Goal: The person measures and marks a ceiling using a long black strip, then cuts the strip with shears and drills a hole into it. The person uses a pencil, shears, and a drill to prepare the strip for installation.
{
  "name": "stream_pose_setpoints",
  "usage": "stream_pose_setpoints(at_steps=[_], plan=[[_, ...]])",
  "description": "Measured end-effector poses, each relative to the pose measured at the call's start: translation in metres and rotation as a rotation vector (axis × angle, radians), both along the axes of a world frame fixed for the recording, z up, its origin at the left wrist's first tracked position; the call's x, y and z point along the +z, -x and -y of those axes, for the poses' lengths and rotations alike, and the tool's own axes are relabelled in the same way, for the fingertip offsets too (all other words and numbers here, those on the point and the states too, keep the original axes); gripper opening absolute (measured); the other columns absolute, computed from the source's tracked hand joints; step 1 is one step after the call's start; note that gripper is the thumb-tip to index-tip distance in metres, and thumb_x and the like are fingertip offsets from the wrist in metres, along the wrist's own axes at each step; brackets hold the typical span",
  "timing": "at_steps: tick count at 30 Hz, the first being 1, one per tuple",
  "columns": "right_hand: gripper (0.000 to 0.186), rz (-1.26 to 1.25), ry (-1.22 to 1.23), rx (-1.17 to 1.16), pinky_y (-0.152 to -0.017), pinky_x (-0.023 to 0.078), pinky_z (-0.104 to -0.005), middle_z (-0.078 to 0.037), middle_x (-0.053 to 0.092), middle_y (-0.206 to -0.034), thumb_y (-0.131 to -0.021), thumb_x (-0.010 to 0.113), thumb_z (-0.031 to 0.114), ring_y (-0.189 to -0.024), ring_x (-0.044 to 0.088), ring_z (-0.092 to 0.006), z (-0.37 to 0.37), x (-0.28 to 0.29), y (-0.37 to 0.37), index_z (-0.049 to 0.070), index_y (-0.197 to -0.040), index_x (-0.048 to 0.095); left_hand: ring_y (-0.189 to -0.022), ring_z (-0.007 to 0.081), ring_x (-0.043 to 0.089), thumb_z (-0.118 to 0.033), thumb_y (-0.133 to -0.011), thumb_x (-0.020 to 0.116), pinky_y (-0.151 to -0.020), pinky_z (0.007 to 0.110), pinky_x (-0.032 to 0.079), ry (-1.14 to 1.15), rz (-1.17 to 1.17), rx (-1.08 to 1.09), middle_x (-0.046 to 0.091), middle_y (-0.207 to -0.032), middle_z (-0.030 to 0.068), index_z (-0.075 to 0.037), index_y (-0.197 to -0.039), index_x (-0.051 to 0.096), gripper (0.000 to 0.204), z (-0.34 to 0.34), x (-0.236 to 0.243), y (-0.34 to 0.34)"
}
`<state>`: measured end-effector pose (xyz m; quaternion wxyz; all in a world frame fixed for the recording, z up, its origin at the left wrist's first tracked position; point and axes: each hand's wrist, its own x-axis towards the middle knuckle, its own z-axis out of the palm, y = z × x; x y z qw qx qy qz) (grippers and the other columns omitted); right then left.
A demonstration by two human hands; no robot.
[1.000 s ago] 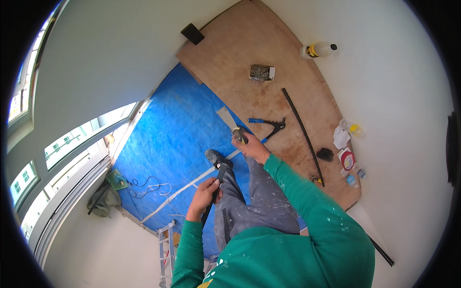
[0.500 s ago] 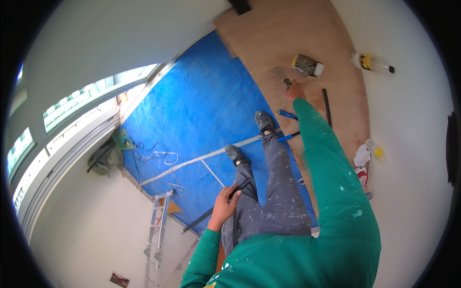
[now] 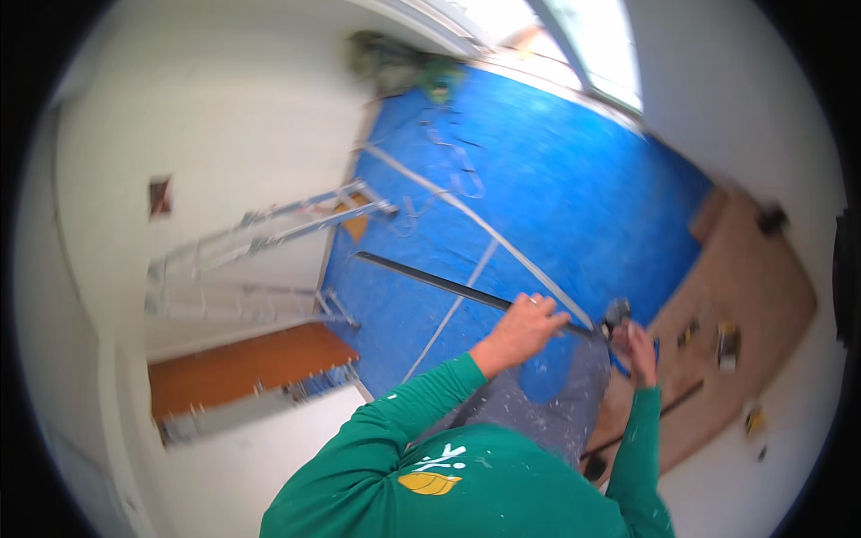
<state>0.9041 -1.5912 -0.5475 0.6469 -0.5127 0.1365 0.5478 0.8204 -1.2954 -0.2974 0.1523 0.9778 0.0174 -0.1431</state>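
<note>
A long, thin black strip [image 3: 430, 279] runs slantwise over the blue floor covering, its far-left end free. My left hand [image 3: 523, 334] is closed round it close to its right-hand end. Beside that end is my right hand [image 3: 637, 356], fingers curled and blurred by motion. Whatever the right hand pinches is too smeared to name, and I cannot tell whether it touches the strip. Just beyond the two hands my dark shoe [image 3: 617, 311] shows, partly covered. My grey, paint-spotted trousers [image 3: 565, 394] lie below them.
Blue sheeting [image 3: 574, 197] covers the floor, with pale tape lines. Brown board [image 3: 762, 278] lies at right, bearing a small box [image 3: 728, 345] and another black strip [image 3: 682, 397]. At left stand a metal ladder [image 3: 296, 230] and an orange-brown panel [image 3: 251, 369]. A bottle [image 3: 753, 420] lies far right.
My view has swung left. The right hand has drawn back from the board near the box to the strip's end. My left hand, holding the strip, has come up beside it.
</note>
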Motion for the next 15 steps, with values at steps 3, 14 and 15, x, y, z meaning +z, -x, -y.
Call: stream_pose_setpoints(at_steps=[3,14,15], plan=[[0.048,0.076,-0.281,0.165,-0.083,0.058,-0.0344,-0.010,0.075,-0.114,-0.107,0.070,0.030,-0.096,0.072,-0.0199,-0.071,0.112,0.025,0.000,-0.143,0.061,-0.095,0.0275,0.063,-0.027,-0.089,0.078,-0.081,0.044,0.045,-0.033,0.081,0.086,0.060,-0.098,0.0074,-0.016,-0.120,0.072,0.034,-0.023,0.027,0.061],[0.015,0.671,-0.161,0.747,-0.068,0.055,-0.0286,-0.006,0.076,-0.085,-0.095,0.078,0.006,-0.076,0.070,-0.0118,-0.258,0.307,0.216,-0.006,-0.105,0.077,-0.100,0.0300,0.066,-0.028,-0.093,0.077,-0.087,0.044,0.050,0.021,0.302,0.539,0.064,-0.101,0.0096,-0.014,-0.129,0.073,0.039,-0.076,0.103,0.347],[0.016,0.677,-0.209,0.788,-0.068,0.055,-0.0288,-0.006,0.076,-0.084,-0.095,0.078,0.007,-0.076,0.070,-0.0120,-0.275,0.323,0.238,-0.005,-0.106,0.077,-0.101,0.0307,0.067,-0.028,-0.093,0.077,-0.088,0.044,0.051,0.014,0.323,0.562,0.065,-0.101,0.0101,-0.014,-0.130,0.073,0.040,-0.085,0.110,0.375]])
